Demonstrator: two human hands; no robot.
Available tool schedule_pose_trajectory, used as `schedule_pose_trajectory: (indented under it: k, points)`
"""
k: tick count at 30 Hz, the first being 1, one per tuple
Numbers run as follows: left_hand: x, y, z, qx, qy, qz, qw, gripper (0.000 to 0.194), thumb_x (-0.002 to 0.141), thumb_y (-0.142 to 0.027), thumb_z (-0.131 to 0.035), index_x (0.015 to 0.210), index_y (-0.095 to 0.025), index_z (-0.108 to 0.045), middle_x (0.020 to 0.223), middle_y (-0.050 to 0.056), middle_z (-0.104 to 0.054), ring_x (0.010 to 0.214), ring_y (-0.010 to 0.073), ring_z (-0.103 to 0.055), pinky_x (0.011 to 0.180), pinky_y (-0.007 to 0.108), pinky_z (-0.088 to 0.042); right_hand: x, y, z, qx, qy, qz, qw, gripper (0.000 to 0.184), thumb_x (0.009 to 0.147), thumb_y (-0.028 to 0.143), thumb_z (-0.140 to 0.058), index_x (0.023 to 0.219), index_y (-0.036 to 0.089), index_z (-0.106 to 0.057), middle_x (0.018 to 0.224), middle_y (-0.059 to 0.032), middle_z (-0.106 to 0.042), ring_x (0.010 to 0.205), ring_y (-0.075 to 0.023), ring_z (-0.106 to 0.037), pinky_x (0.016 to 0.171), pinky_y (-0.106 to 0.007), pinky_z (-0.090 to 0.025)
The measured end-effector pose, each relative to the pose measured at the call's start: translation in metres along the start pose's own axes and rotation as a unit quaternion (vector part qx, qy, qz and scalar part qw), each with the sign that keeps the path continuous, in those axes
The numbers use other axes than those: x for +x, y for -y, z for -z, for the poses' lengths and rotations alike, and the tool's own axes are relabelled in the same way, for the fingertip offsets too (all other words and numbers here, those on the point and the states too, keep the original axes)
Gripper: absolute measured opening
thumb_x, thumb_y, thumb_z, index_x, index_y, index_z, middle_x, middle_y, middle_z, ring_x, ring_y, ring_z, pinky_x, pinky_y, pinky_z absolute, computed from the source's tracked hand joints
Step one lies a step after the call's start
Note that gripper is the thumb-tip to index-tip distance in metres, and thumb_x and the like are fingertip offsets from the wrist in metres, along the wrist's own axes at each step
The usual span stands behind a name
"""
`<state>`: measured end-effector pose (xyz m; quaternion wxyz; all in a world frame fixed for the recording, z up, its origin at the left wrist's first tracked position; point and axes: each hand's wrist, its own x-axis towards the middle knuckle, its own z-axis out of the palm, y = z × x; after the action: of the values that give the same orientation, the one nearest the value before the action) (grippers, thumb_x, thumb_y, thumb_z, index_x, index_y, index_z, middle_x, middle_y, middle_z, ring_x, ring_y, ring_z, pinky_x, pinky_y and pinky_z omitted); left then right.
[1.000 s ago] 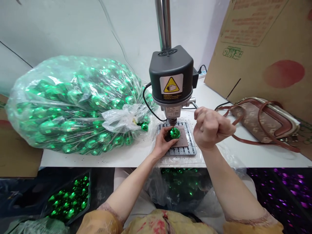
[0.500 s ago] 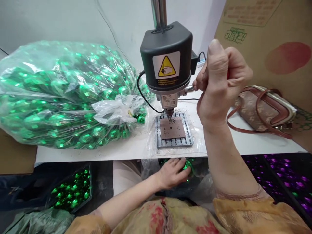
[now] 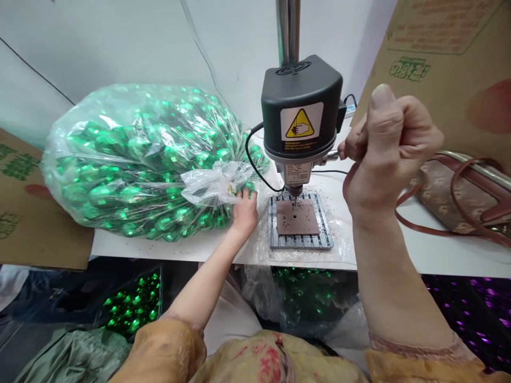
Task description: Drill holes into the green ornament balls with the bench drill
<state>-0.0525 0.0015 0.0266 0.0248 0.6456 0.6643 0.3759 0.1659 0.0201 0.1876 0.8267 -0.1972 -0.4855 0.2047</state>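
A small bench drill press (image 3: pixel 301 114) stands on a white table (image 3: pixel 439 255), its bit over a brown plate (image 3: pixel 297 217) on a ribbed base. My right hand (image 3: pixel 389 146) is fisted round the drill's feed lever, raised to the right of the black head. My left hand (image 3: pixel 244 211) reaches into the open mouth of a big clear bag of shiny green balls (image 3: pixel 139 159), fingers among the balls. What the fingers hold is hidden by the plastic.
A brown handbag (image 3: pixel 459 189) lies at the right, against cardboard boxes (image 3: pixel 447 64). Below the table edge hang a clear bag with green balls (image 3: pixel 303 298), a dark tray of green balls (image 3: pixel 133 306) and purple balls (image 3: pixel 471 314). Black swarf speckles the table.
My left hand dropped a drilled green ball below the table, then rose to the big bag's mouth. My right hand lifted the lever, raising the bit off the plate.
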Motion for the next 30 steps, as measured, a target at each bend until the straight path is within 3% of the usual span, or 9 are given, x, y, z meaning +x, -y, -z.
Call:
schedule_pose_trajectory:
  k: [4, 9, 11, 13, 15, 17, 19, 23, 30]
  points:
    - [0.029, 0.015, 0.000, 0.009, 0.026, 0.069, 0.997, 0.014, 0.075, -0.007, -0.071, 0.079, -0.018, -0.063, 0.093, 0.011, -0.059, 0.110, 0.0370, -0.058, 0.103, 0.054, -0.044, -0.001, 0.000, 0.001, -0.003, 0.002, -0.010, 1.000, 0.046, 0.090, 0.044, -0.064, 0.061, 0.021, -0.035, 0.050, 0.0059, -0.035, 0.044, -0.0049, -0.033, 0.047, -0.026, -0.028]
    - [0.005, -0.007, 0.014, -0.154, 0.071, 0.032, 0.985, 0.027, 0.087, -0.028, -0.064, 0.112, -0.021, -0.069, 0.108, 0.010, -0.060, 0.099, 0.0262, -0.063, 0.088, 0.040, -0.053, -0.001, 0.000, 0.001, 0.003, 0.004, 0.003, 1.000, 0.046, 0.090, 0.041, -0.063, 0.061, 0.021, -0.034, 0.050, 0.0064, -0.035, 0.044, -0.0034, -0.033, 0.047, -0.025, -0.027]
    - [-0.010, -0.022, 0.014, -0.303, 0.112, 0.108, 0.940, 0.036, 0.096, -0.044, -0.052, 0.119, -0.021, -0.066, 0.102, 0.009, -0.063, 0.081, 0.0203, -0.063, 0.068, 0.032, -0.053, -0.002, 0.001, 0.001, 0.015, 0.002, 0.009, 1.000, 0.044, 0.091, 0.037, -0.063, 0.061, 0.021, -0.035, 0.050, 0.0065, -0.035, 0.043, -0.0034, -0.033, 0.047, -0.025, -0.027]
    - [-0.021, -0.036, 0.010, -0.433, 0.155, 0.196, 0.866, 0.050, 0.097, -0.061, -0.045, 0.120, -0.021, -0.064, 0.091, 0.006, -0.065, 0.065, 0.0163, -0.059, 0.055, 0.028, -0.047, -0.002, 0.001, 0.001, 0.010, 0.003, 0.005, 1.000, 0.044, 0.092, 0.036, -0.062, 0.061, 0.021, -0.034, 0.050, 0.0067, -0.035, 0.044, -0.0032, -0.034, 0.047, -0.025, -0.028]
    - [-0.027, -0.044, 0.003, -0.504, 0.179, 0.243, 0.809, 0.057, 0.091, -0.071, -0.053, 0.117, -0.021, -0.061, 0.086, 0.004, -0.066, 0.061, 0.0145, -0.058, 0.052, 0.026, -0.045, -0.003, 0.002, 0.002, -0.004, 0.005, -0.001, 1.000, 0.044, 0.093, 0.037, -0.060, 0.061, 0.021, -0.034, 0.051, 0.0071, -0.035, 0.044, -0.0026, -0.034, 0.047, -0.024, -0.029]
    - [-0.029, -0.048, -0.003, -0.528, 0.184, 0.249, 0.791, 0.059, 0.081, -0.068, -0.071, 0.116, -0.022, -0.058, 0.091, 0.004, -0.068, 0.063, 0.0138, -0.062, 0.053, 0.025, -0.046, -0.003, 0.001, 0.002, -0.006, 0.003, 0.000, 1.000, 0.044, 0.093, 0.038, -0.060, 0.062, 0.020, -0.034, 0.051, 0.0073, -0.035, 0.045, -0.0021, -0.034, 0.047, -0.023, -0.028]
    - [-0.029, -0.048, -0.007, -0.529, 0.180, 0.243, 0.793, 0.062, 0.077, -0.060, -0.078, 0.119, -0.022, -0.055, 0.093, 0.003, -0.069, 0.064, 0.0144, -0.065, 0.053, 0.025, -0.047, -0.003, -0.001, 0.002, 0.001, 0.000, 0.012, 1.000, 0.045, 0.092, 0.039, -0.061, 0.062, 0.020, -0.034, 0.051, 0.0074, -0.035, 0.044, -0.0023, -0.033, 0.046, -0.024, -0.027]
    - [-0.028, -0.044, -0.010, -0.493, 0.166, 0.217, 0.826, 0.052, 0.087, -0.061, -0.069, 0.122, -0.023, -0.057, 0.089, 0.001, -0.068, 0.066, 0.0148, -0.067, 0.054, 0.025, -0.050, -0.003, -0.004, 0.002, -0.003, 0.007, 0.026, 1.000, 0.045, 0.092, 0.043, -0.060, 0.063, 0.021, -0.034, 0.051, 0.0078, -0.033, 0.046, -0.0018, -0.031, 0.047, -0.023, -0.026]
    - [-0.029, -0.042, -0.016, -0.416, 0.164, 0.142, 0.883, 0.064, 0.080, -0.056, -0.080, 0.132, -0.025, -0.063, 0.116, 0.008, -0.071, 0.082, 0.0160, -0.067, 0.069, 0.027, -0.057, -0.004, -0.003, 0.004, -0.021, 0.029, 0.018, 0.999, 0.044, 0.096, 0.040, -0.055, 0.065, 0.021, -0.030, 0.055, 0.0072, -0.029, 0.047, -0.0013, -0.033, 0.049, -0.024, -0.029]
